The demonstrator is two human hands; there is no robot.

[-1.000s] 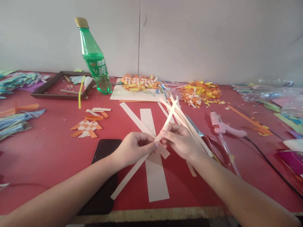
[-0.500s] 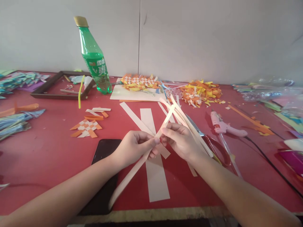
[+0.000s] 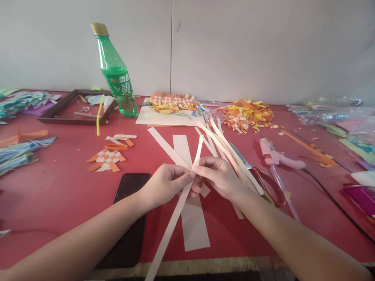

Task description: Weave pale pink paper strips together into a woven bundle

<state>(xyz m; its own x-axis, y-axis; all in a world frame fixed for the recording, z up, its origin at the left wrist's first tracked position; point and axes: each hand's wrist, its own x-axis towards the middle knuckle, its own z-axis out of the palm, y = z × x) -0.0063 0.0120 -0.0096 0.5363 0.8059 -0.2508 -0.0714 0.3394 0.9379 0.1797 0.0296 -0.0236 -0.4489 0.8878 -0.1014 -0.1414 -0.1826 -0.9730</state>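
Note:
Between thumb and fingers, my left hand (image 3: 172,180) pinches a long pale paper strip (image 3: 170,230), whose lower end hangs past the table's front edge. My right hand (image 3: 218,173) is closed on the same strip just beside it, thumb against the paper. The strip's upper end curves up above both hands. Under them lie a wide white paper band (image 3: 193,226) and a narrower strip (image 3: 165,144) slanting across it. More loose pale strips (image 3: 243,168) lie by my right wrist, partly over red-handled scissors (image 3: 272,183).
A black phone (image 3: 129,230) lies under my left forearm. A pink glue gun (image 3: 271,154) with a cable is at right. Behind stand a green bottle (image 3: 120,86), a dark frame (image 3: 67,119) and orange-yellow paper pieces (image 3: 249,113). A woven orange-white piece (image 3: 107,159) lies left.
The strip has slid down through my fingers, so less rises above and more hangs below. My right hand has moved slightly left, closer to my left hand.

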